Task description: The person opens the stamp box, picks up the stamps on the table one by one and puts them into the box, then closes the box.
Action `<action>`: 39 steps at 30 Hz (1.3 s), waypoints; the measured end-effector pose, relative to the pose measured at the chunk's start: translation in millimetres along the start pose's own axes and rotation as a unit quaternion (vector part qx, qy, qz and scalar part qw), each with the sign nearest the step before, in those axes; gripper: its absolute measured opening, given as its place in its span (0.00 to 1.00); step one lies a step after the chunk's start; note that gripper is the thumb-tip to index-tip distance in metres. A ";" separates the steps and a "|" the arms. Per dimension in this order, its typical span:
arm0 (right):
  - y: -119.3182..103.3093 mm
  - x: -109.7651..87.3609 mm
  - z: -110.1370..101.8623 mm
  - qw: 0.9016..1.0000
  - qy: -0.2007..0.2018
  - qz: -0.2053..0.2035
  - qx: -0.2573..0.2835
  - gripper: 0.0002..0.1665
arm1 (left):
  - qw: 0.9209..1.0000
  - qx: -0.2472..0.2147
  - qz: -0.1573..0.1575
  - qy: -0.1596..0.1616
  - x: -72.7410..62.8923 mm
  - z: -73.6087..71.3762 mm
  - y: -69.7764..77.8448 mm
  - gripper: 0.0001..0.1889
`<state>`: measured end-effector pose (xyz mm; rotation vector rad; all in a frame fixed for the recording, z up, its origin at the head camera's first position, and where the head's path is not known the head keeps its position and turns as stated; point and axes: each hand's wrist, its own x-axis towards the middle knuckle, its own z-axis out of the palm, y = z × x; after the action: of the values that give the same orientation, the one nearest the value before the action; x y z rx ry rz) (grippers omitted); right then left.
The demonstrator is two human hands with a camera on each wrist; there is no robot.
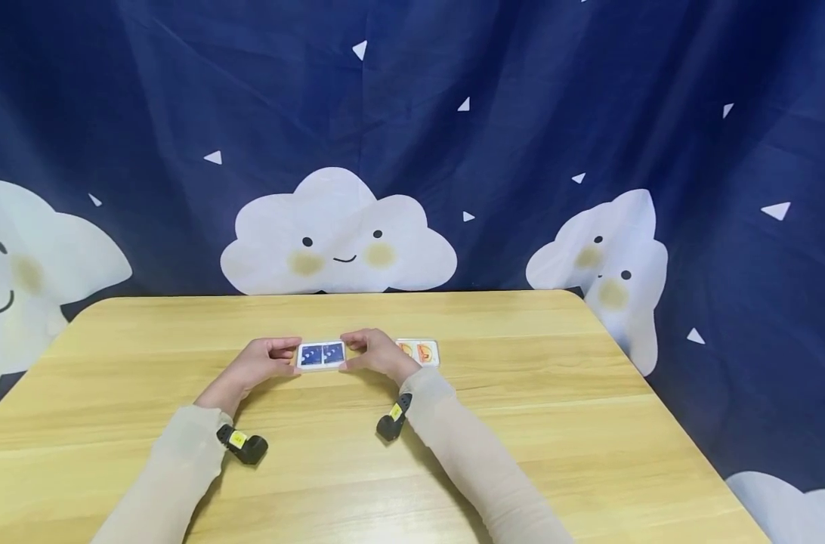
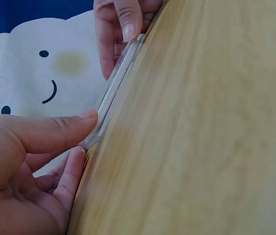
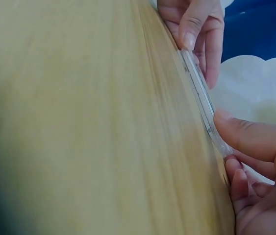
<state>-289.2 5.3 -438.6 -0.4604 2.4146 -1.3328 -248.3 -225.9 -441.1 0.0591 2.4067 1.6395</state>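
Observation:
In the head view a flat, clear-edged rectangular case (image 1: pixel 322 355) with two dark blue pictures on its face lies between the two hands. The left hand (image 1: pixel 263 363) pinches its left end, thumb on the near edge. At the opposite end the right hand (image 1: pixel 378 353) pinches it in the same way. Both wrist views show the transparent case (image 3: pixel 201 95) edge-on, low along the wooden tabletop. Just right of the right hand lies a second flat case (image 1: pixel 428 353) with orange pictures, partly hidden behind that hand.
The light wooden table (image 1: pixel 358 468) has rounded far corners. Behind it hangs a dark blue curtain (image 1: pixel 283 91) with white clouds and triangles. Each wrist wears a small black camera, one on the left (image 1: pixel 242 443) and one on the right (image 1: pixel 393 418).

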 end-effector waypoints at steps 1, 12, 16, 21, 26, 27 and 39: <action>0.9 0.2 0.5 1.000 0.002 -0.002 0.007 0.35 | 1.000 -0.002 0.001 -0.001 -0.3 -1.1 -1.2 0.34; -1.7 -2.2 2.4 0.999 0.012 0.004 0.029 0.30 | 1.000 -0.002 0.014 -0.016 -3.7 -5.7 -2.9 0.32; -2.5 -2.3 2.8 1.000 0.014 0.003 0.013 0.29 | 1.000 0.004 0.005 -0.011 -3.8 -4.5 -1.0 0.32; -3.2 -2.6 1.7 1.000 0.011 0.005 0.001 0.30 | 1.000 0.007 0.003 -0.011 -3.1 -4.4 0.9 0.31; -1.5 -2.3 -2.1 1.000 0.006 0.002 0.009 0.30 | 1.000 -0.002 0.006 -0.019 -0.2 -3.6 2.1 0.32; -1.9 -2.1 -2.7 1.000 0.003 0.000 0.012 0.30 | 1.000 -0.004 0.007 -0.020 0.4 -3.8 2.5 0.32; -8.1 1.2 -7.0 0.997 -0.032 0.004 0.072 0.30 | 0.999 -0.017 0.017 -0.022 0.0 -14.6 -5.2 0.31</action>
<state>-292.4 5.9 -428.4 -0.4487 2.2480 -1.4527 -250.9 -241.2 -440.8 0.1296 2.3569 1.6756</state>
